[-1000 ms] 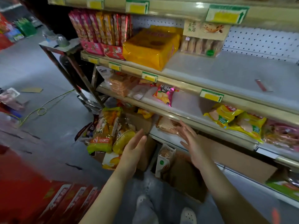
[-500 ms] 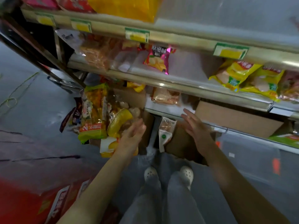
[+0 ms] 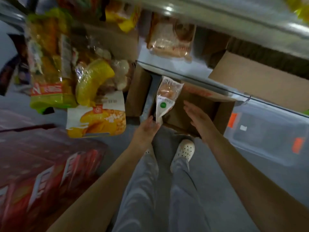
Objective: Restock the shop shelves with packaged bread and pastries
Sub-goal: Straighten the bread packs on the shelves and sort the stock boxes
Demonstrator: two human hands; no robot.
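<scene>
Looking down at two bare arms and the floor in front of the bottom shelf (image 3: pixel 167 64). An open cardboard box (image 3: pixel 224 118) on the floor, tucked against the shelf's front edge. Inside it, by the left wall, a white pastry pack (image 3: pixel 164 101) with a green dot, standing up and leaning a bit. Left hand (image 3: pixel 147 129) at the near left corner of the box, fingers straight, tips touching the bottom corner of the pack, not wrapped round it. Right hand (image 3: pixel 199 119) flat and loose over the near edge of the box, holding nothing, apart from the pack. On the shelf, near its front edge, a clear bread pack (image 3: pixel 168 41) lying flat. Left of the box, a heap of bread bags: a tall green and yellow bag (image 3: pixel 48 64), a yellow bag (image 3: pixel 93 81), and a white and orange bread pack (image 3: pixel 98 121) nearest. Red cartons (image 3: pixel 41 173) at the near left. A clear plastic tub (image 3: pixel 267 134) right of the box. White shoes (image 3: pixel 185 149) just under the hands.
</scene>
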